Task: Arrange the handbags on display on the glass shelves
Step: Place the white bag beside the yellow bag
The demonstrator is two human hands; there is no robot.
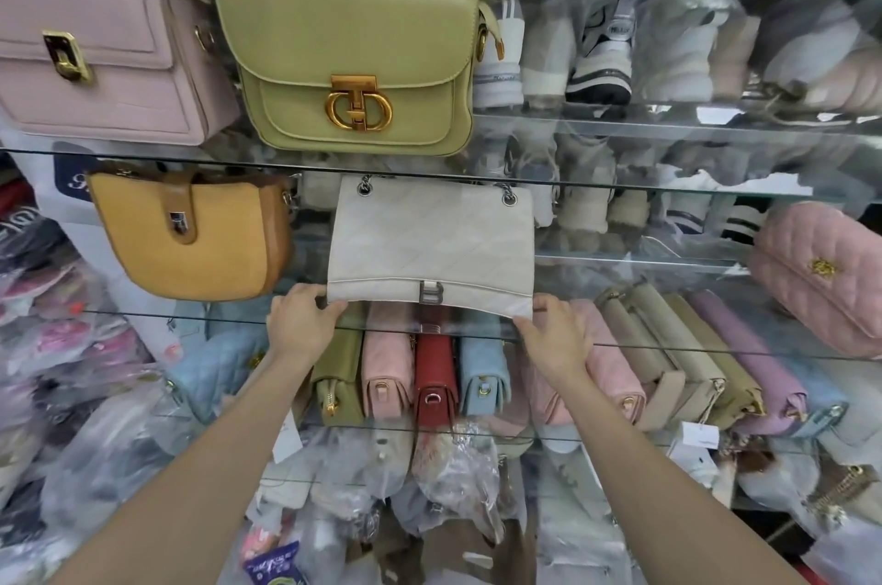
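A cream quilted handbag (432,241) with chain straps and a silver clasp stands upright on the middle glass shelf (668,257). My left hand (300,322) grips its lower left corner and my right hand (556,338) grips its lower right corner. To its left stands a mustard saddle bag (191,236). On the shelf above sit an olive green bag (353,64) with a gold clasp and a pale pink bag (100,59). A pink quilted bag (821,274) leans at the far right.
The lower shelf (716,353) holds a packed row of several small bags, among them a red one (434,379) and a blue one (482,370). Sneakers (601,50) line the back. Plastic-wrapped stock (453,479) piles up below and at the left.
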